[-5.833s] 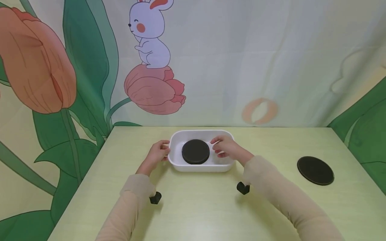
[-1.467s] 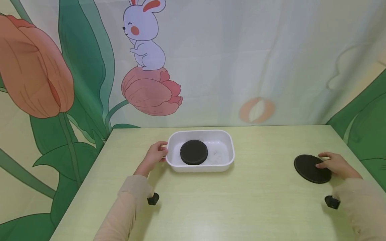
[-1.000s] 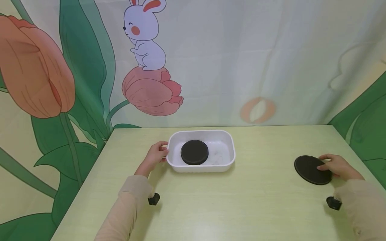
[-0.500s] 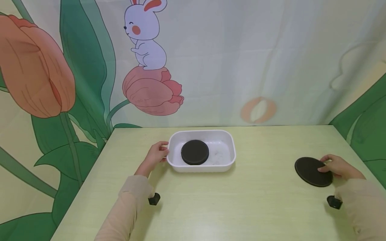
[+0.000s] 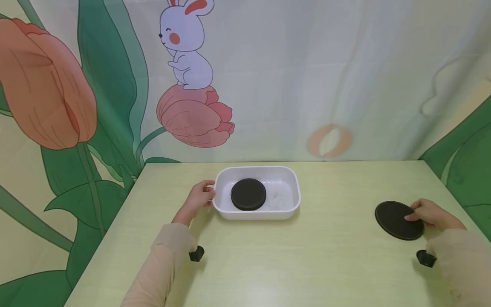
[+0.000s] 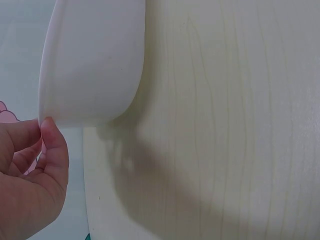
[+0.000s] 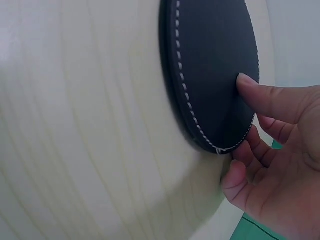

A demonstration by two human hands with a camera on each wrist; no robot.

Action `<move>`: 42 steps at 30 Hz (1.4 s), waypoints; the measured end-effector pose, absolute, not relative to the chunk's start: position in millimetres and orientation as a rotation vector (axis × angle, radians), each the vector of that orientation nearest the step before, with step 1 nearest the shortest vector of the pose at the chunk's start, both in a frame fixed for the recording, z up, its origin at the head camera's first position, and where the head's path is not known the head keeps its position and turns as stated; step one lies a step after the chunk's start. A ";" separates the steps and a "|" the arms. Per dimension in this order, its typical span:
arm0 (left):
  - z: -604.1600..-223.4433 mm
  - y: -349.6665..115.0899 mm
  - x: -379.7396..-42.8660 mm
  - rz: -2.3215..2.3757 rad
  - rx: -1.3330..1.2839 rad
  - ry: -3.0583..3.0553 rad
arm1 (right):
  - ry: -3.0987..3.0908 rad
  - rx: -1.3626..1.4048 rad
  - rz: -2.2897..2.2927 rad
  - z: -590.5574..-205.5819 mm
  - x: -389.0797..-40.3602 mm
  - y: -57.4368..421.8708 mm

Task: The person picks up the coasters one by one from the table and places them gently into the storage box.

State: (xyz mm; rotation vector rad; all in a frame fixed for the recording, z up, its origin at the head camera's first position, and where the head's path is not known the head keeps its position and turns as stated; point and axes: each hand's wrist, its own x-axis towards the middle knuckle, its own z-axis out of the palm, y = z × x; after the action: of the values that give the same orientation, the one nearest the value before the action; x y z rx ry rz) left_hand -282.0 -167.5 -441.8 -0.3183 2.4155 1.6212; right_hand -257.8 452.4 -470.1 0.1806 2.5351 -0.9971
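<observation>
A white rectangular dish [image 5: 245, 215] stands near the back of the table, with a thick black round piece [image 5: 248, 194] in its left part. My left hand [image 5: 197, 197] pinches the dish's left end; thumb and fingers meet at the rim [image 6: 46, 90] in the left wrist view. Far to the right is a flat black round coaster [image 5: 397, 219], edged with white stitching in the right wrist view. My right hand [image 5: 433, 214] holds its right edge, thumb [image 7: 267, 95] on top and fingers at the edge and beneath, partly hidden. Whether the coaster rests fully on the table cannot be told.
The pale wood-grain table [image 5: 268, 260] runs beneath everything. A curtain [image 5: 291, 85] printed with tulips and a rabbit hangs behind its back edge. Black wrist cameras [image 5: 197, 253] sit under both beige sleeves [image 5: 157, 268].
My right hand has gone from inside the dish to the coaster on the right and grasped it. Lately hand and coaster have shifted slightly toward me. My left hand stays at the dish.
</observation>
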 end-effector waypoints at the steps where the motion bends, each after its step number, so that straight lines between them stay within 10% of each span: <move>1: -442.2 -167.8 -282.0 1.620 -0.318 2.414 | 2.540 0.167 -0.991 -468.7 -257.0 452.5; 42: -446.1 -168.7 -285.0 1.640 -0.316 2.400 | 2.342 -0.049 -1.431 -398.7 -249.5 401.9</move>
State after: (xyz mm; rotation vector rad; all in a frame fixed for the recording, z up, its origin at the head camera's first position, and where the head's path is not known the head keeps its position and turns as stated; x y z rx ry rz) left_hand -285.0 -168.7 -446.1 -0.3159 2.4001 1.6396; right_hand -249.5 401.9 -398.7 -0.0488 2.3416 -1.4305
